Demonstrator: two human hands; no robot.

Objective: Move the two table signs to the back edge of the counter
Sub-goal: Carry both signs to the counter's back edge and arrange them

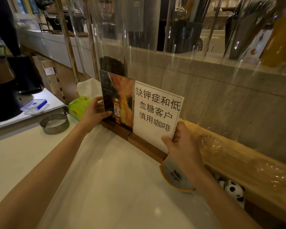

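Note:
Two table signs on dark wooden bases stand side by side, upright, along the back of the white counter, close to the concrete wall. The left sign shows a dark poster with a bottle. The right sign is a white sheet with black Chinese characters. My left hand grips the left edge of the poster sign. My right hand holds the lower right edge of the white sign, thumb in front and fingers behind.
A green tissue pack and a metal ring mould lie at the left. A grey and orange pouch and a panda toy sit by the wooden ledge at the right. A clear screen rises above the wall.

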